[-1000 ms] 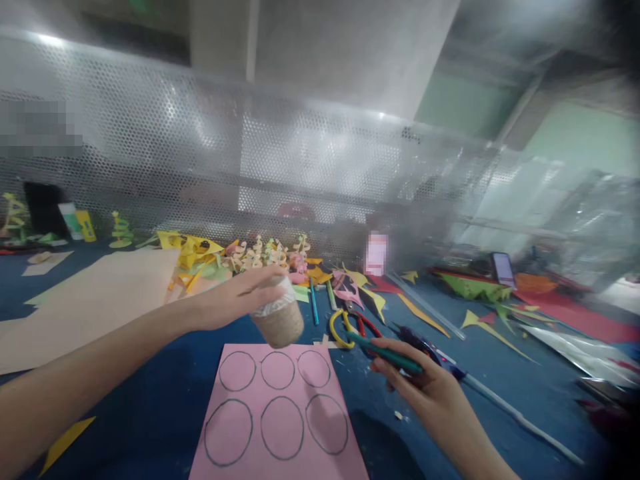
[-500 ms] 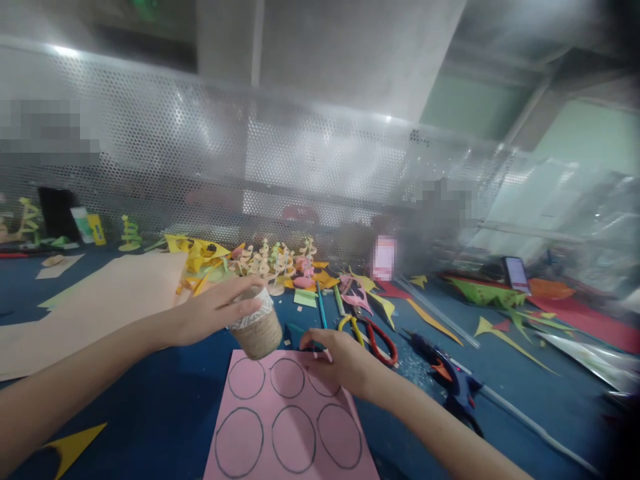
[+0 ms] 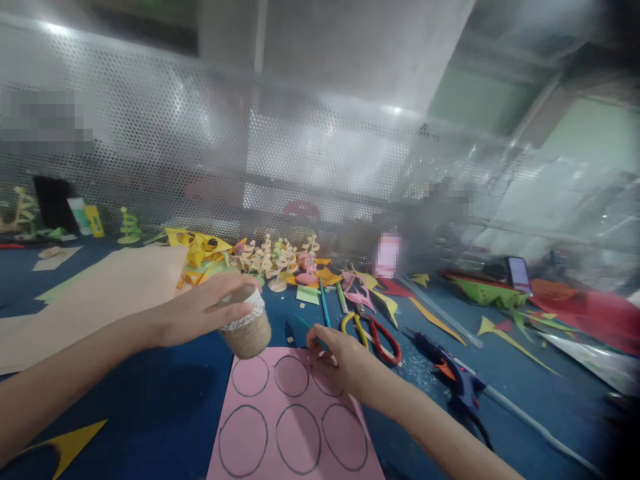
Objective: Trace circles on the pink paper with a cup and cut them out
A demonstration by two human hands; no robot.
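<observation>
The left hand (image 3: pixel 200 310) reaches in from the left, and its grip is clamped from above on the rim of a cup (image 3: pixel 249 335) wrapped in twine with a white lace band. The cup is tilted at the far left corner of the pink sheet (image 3: pixel 295 460). Whether its base touches the desk (image 3: pixel 150 400) is unclear.

The right hand (image 3: pixel 343 363) lies palm down on the far right part of the sheet, partly covering one circle. Its fingers curl at the sheet's far edge next to something teal, and the picture does not show whether that grip is closed on anything.

Six dark circles are drawn on the sheet in two rows of three. All six outlines look finished, and there is no bare space for a third row. None has been cut out, and the sheet is whole.

The scissors (image 3: pixel 375 333), with one yellow and one red handle, lie untouched just beyond the right hand. A dark glue gun (image 3: pixel 457 380) lies further right. Paper figures (image 3: pixel 273 257) and coloured scraps lie at the far side, and a large beige sheet (image 3: pixel 100 293) lies to the left.
</observation>
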